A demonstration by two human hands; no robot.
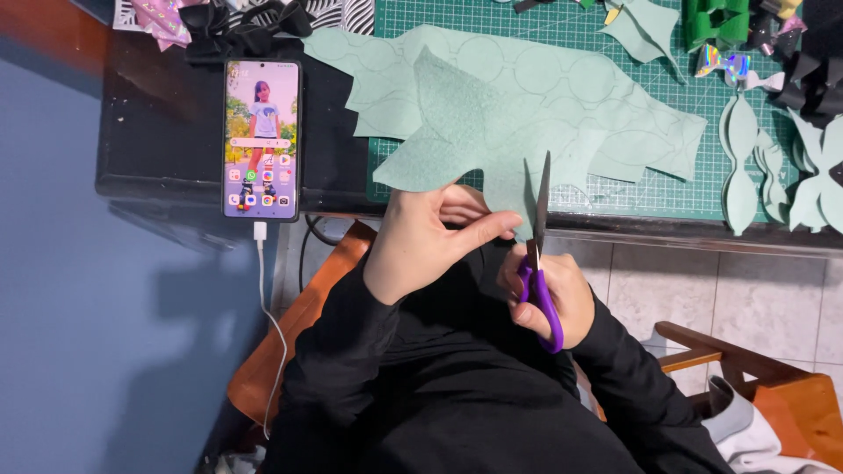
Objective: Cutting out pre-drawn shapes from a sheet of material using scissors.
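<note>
My left hand [428, 239] pinches the near edge of a large pale green sheet [492, 114] marked with drawn outlines, lifting one part of it off the green cutting mat [667, 189]. In my right hand [549, 294] are purple-handled scissors [537, 254], blades pointing up and slightly apart at the sheet's lower edge, just right of my left thumb. Both arms wear black sleeves.
A lit phone [262, 139] lies on the black table [149, 149] at left, its white cable [272, 325] hanging down. Cut pale green shapes [773, 167] lie at right, with black bows [237, 26] and shiny bows [724, 63] along the back. An orange chair [790, 412] stands beneath.
</note>
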